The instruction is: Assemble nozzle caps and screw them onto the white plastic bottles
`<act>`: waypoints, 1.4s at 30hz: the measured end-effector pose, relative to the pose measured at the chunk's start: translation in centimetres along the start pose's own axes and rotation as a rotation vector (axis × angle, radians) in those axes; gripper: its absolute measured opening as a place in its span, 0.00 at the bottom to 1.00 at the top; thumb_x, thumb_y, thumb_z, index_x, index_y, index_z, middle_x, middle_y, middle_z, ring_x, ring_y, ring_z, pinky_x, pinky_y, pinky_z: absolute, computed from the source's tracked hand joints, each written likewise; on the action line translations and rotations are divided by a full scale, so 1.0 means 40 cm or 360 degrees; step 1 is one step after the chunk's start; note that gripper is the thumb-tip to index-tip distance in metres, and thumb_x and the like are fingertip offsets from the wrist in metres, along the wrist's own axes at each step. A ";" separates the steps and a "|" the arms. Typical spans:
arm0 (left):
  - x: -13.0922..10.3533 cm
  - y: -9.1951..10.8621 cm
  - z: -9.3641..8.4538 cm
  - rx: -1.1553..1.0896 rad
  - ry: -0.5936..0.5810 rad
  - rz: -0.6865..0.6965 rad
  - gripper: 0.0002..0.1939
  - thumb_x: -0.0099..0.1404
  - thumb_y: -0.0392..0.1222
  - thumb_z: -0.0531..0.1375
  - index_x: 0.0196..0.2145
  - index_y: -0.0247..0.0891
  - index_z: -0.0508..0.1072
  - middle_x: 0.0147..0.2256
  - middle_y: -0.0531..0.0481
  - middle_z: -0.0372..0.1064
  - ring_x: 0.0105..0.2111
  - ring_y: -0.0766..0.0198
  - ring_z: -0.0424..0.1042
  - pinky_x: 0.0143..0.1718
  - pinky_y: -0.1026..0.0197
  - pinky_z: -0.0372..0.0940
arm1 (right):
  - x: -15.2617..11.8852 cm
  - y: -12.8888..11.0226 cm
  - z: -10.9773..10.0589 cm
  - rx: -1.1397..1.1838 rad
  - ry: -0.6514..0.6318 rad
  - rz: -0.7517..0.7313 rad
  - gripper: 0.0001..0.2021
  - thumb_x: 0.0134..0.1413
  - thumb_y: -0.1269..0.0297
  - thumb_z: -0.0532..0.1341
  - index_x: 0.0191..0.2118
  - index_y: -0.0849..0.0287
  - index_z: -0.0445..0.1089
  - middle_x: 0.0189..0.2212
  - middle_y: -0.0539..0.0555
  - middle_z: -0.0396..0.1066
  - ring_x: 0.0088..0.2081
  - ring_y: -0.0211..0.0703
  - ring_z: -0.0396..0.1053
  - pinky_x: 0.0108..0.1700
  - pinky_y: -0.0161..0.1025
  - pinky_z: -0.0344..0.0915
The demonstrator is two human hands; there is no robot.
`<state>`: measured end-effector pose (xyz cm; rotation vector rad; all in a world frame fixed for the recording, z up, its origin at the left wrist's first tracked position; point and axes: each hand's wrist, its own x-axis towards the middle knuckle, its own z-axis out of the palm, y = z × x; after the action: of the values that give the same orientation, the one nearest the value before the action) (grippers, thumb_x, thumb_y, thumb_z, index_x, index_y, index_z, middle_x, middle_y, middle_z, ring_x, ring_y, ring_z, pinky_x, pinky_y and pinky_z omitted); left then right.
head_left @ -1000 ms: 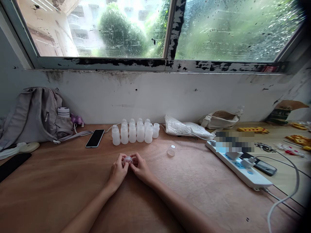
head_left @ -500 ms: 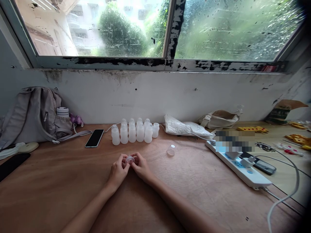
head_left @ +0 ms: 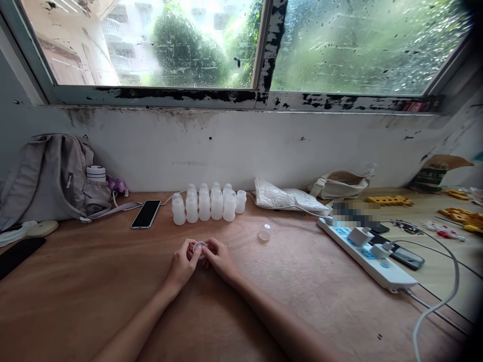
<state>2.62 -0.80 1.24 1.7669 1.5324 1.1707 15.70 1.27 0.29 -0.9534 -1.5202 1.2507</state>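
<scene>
Above the middle of the wooden table, my left hand (head_left: 184, 261) and my right hand (head_left: 221, 257) meet, fingers closed on a small clear ring-shaped bottle part (head_left: 199, 245). Both thumbs press at the near side of the ring, and the fingers partly hide it. Beyond my hands stand several frosted white baby bottles (head_left: 204, 203) in a cluster, most with domed tops. At the right end of the group, one bottle (head_left: 240, 202) is shorter and has no domed top. A clear bottle cap (head_left: 264, 233) sits on the table to the right of my hands.
Behind the bottles is a wall. A phone (head_left: 146, 214) and a grey backpack (head_left: 56, 176) are on the left. To the right lie a silvery padded packet (head_left: 289, 197), a beige pouch (head_left: 339, 185), and a white power strip (head_left: 368, 259) with plugs and looping cables.
The ring-shaped part has tilted between my fingers, and my thumbs have moved up over its near side. My hands stay in about the same place.
</scene>
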 end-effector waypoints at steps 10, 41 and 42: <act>-0.002 0.003 0.002 -0.0097 -0.0038 0.0020 0.11 0.59 0.48 0.49 0.30 0.39 0.63 0.25 0.52 0.66 0.25 0.65 0.68 0.24 0.67 0.61 | 0.005 0.005 -0.006 0.0106 0.0008 0.0046 0.12 0.46 0.57 0.58 0.29 0.63 0.65 0.14 0.45 0.62 0.14 0.31 0.59 0.16 0.29 0.57; -0.006 0.002 0.008 0.0111 -0.0005 0.0082 0.08 0.59 0.44 0.48 0.26 0.40 0.57 0.20 0.57 0.59 0.20 0.68 0.62 0.23 0.68 0.55 | -0.003 -0.016 -0.002 -0.0350 0.0074 -0.0107 0.08 0.48 0.64 0.56 0.22 0.60 0.62 0.13 0.45 0.60 0.18 0.32 0.58 0.21 0.29 0.55; -0.006 0.002 0.008 0.0111 -0.0006 0.0081 0.08 0.59 0.44 0.48 0.25 0.40 0.57 0.20 0.57 0.59 0.20 0.68 0.61 0.23 0.68 0.55 | -0.004 -0.016 -0.001 -0.0356 0.0088 -0.0125 0.08 0.47 0.64 0.56 0.21 0.60 0.61 0.14 0.45 0.60 0.18 0.32 0.58 0.21 0.29 0.55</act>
<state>2.93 -1.01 1.09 1.8622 1.5518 1.1506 15.79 1.03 0.91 -1.0520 -1.6615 1.0057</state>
